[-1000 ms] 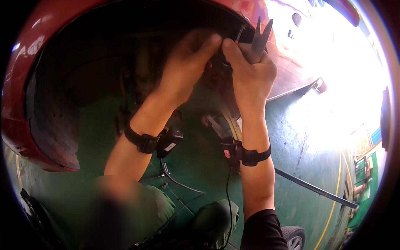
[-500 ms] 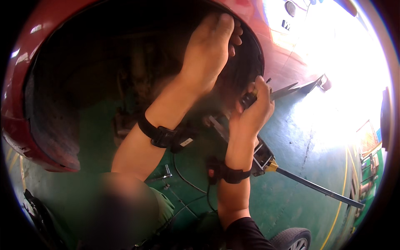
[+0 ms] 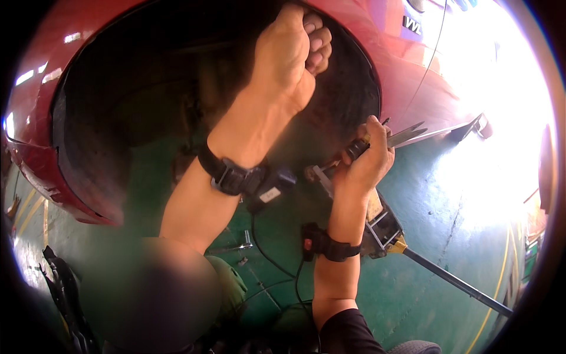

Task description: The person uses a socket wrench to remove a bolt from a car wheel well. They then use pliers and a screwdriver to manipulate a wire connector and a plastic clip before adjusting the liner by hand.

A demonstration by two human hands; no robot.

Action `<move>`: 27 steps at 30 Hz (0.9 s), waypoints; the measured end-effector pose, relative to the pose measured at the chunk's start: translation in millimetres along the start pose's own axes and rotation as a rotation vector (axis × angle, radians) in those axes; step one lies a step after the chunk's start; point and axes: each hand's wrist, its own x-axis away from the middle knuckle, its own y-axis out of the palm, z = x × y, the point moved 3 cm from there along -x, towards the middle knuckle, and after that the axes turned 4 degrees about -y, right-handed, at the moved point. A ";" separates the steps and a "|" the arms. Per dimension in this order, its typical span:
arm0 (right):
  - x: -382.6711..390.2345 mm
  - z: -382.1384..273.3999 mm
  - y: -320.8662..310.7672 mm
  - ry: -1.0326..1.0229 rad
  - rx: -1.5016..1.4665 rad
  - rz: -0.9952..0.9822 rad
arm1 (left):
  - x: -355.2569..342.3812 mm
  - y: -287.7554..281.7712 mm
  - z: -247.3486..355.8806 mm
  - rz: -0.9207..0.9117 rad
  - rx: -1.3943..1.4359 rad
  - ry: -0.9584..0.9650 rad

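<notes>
Left hand: fist closed, raised inside the dark wheel arch of the red car.
Right hand: fingers clamped on black-handled metal pliers, long axis pointing right, away from the arch.

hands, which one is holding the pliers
The right hand, low beside the wheel arch, grips the pliers; the left hand is raised into the arch, toolless.

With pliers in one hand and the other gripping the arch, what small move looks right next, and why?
Probably raise the metal pliers into the dark wheel arch: the right hand holds them low, while the left hand is clenched at the red arch rim.
</notes>
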 end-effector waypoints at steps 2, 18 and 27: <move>-0.9 -1.6 0.1 -0.010 -0.002 -0.030 | 0.1 0.5 2.5 0.008 -0.044 0.021; 2.8 -1.0 4.7 0.040 -0.071 -0.023 | 7.1 -10.9 -0.2 -0.056 -0.105 0.224; -2.6 3.1 1.8 0.010 -0.042 -0.017 | 13.9 -1.3 10.3 -0.169 0.076 -0.114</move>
